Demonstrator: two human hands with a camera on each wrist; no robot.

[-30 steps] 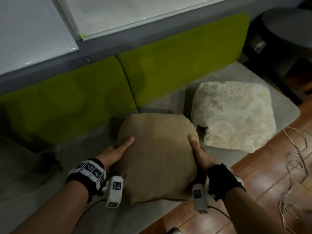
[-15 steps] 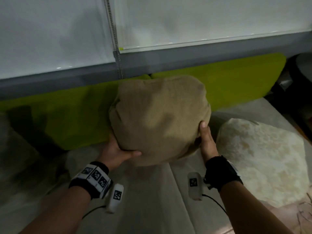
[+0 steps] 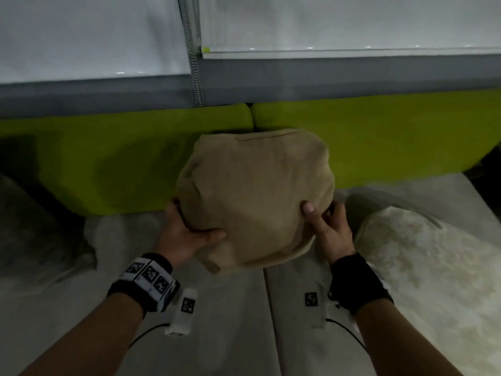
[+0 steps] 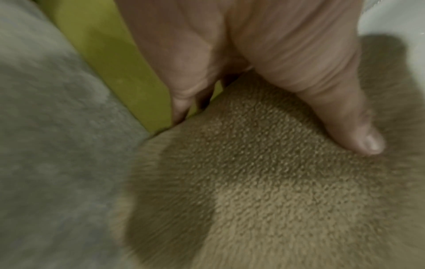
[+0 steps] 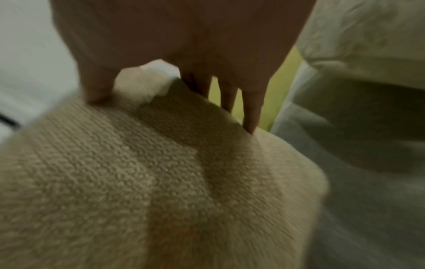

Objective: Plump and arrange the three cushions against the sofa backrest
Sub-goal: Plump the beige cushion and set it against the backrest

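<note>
A plump tan cushion [image 3: 254, 196] stands tilted against the green sofa backrest [image 3: 122, 153], its lower edge just above the grey seat [image 3: 230, 321]. My left hand [image 3: 187, 234] grips its lower left side, thumb on the front and fingers behind. My right hand [image 3: 328, 229] grips the lower right side the same way. The left wrist view shows my left hand [image 4: 299, 63] with its thumb pressing into the tan cushion [image 4: 276, 182]. In the right wrist view my right hand [image 5: 184, 36] clasps the tan cushion [image 5: 138, 182]. A cream cushion [image 3: 433, 267] lies flat on the seat at right. A grey cushion [image 3: 35, 229] sits at far left.
White roller blinds [image 3: 325, 23] with a bead chain [image 3: 196, 77] hang above a grey sill behind the backrest. A seam [image 3: 268, 321] splits the seat below the tan cushion. It is dark past the sofa's right end.
Both hands lifted the tan cushion off the seat, raised it toward the backrest, and now hold it lower against the backrest. My view has turned to face the sofa squarely.
</note>
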